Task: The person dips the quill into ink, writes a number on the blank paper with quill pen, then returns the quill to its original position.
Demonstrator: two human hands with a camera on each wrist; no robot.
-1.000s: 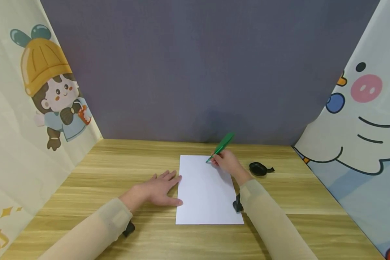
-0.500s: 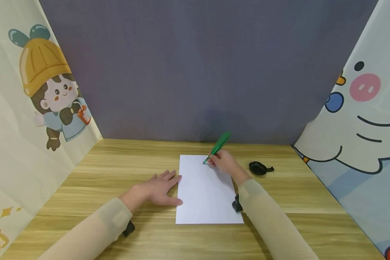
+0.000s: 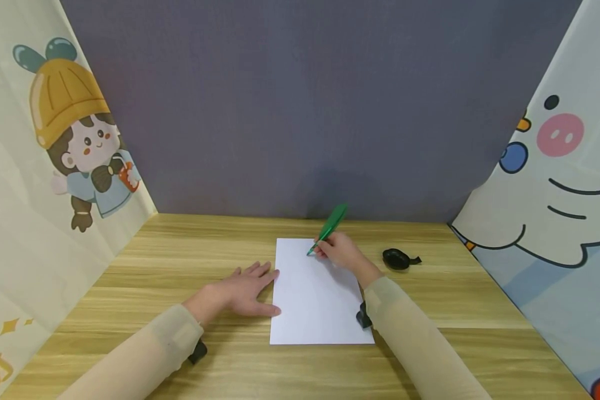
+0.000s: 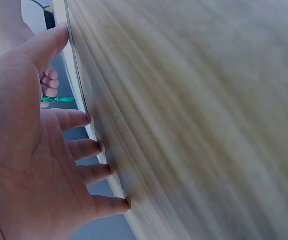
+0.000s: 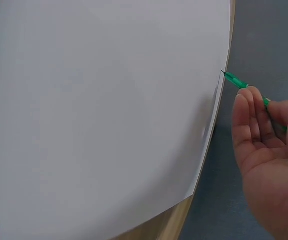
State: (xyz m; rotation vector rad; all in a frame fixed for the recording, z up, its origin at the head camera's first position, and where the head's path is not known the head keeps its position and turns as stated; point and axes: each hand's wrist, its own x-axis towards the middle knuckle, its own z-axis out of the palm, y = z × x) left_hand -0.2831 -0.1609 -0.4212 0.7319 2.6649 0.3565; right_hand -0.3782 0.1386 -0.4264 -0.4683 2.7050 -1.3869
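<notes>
A white sheet of paper (image 3: 320,305) lies on the wooden table. My right hand (image 3: 344,253) pinches a green pen (image 3: 334,220) with a feather-shaped top near its lower end. The pen leans back to the right, its tip at the upper part of the sheet; in the right wrist view the green pen (image 5: 235,80) has its tip at the paper's surface. My left hand (image 3: 247,291) rests spread and palm down at the sheet's left edge, thumb and forefinger touching the paper. The left wrist view shows its straight fingers (image 4: 96,174) on the edge.
A black rounded object (image 3: 396,259) with a short tail lies on the table right of the sheet. A dark grey panel (image 3: 300,111) stands behind the table (image 3: 190,244). Printed cloths hang at the left (image 3: 10,183) and right (image 3: 570,222).
My right hand and the pen have moved a little to the left, the tip slightly nearer to me on the sheet. The left hand and the paper have stayed in place.
</notes>
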